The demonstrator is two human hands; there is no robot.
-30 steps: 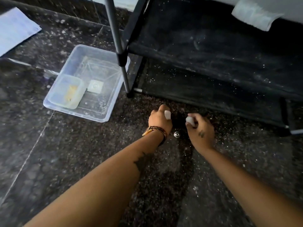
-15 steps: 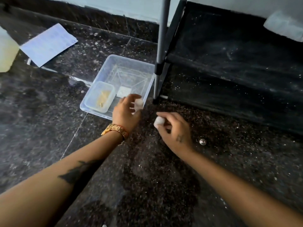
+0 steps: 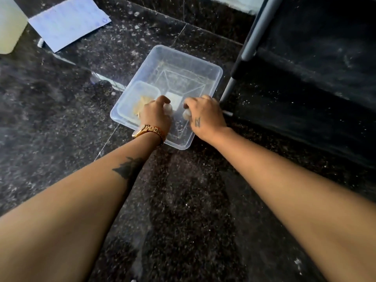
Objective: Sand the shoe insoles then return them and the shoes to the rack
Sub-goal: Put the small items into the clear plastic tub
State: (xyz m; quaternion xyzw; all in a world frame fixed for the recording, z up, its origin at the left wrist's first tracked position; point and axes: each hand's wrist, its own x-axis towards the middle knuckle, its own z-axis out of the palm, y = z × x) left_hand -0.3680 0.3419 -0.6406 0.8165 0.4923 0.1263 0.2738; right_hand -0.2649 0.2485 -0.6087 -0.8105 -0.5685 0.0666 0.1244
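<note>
Clear plastic rectangular tub (image 3: pixel 211 78) sits beside the black metal shoe rack (image 3: pixel 252 35); over it I see my left hand (image 3: pixel 155 116) and right hand (image 3: pixel 205 117) each pinching a small white lump, left (image 3: pixel 168 108) and right (image 3: pixel 186 114).

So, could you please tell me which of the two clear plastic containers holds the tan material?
The smaller tub, nested in the larger bin's left corner.

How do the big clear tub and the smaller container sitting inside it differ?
The clear tub rests on the dark floor, while the smaller container sits inside it, at its near left corner. The clear tub is much wider, and the smaller container fills only part of it. The smaller container holds something yellowish; the clear tub otherwise holds a white square piece. Both are see-through, rectangular and round-cornered.
</note>
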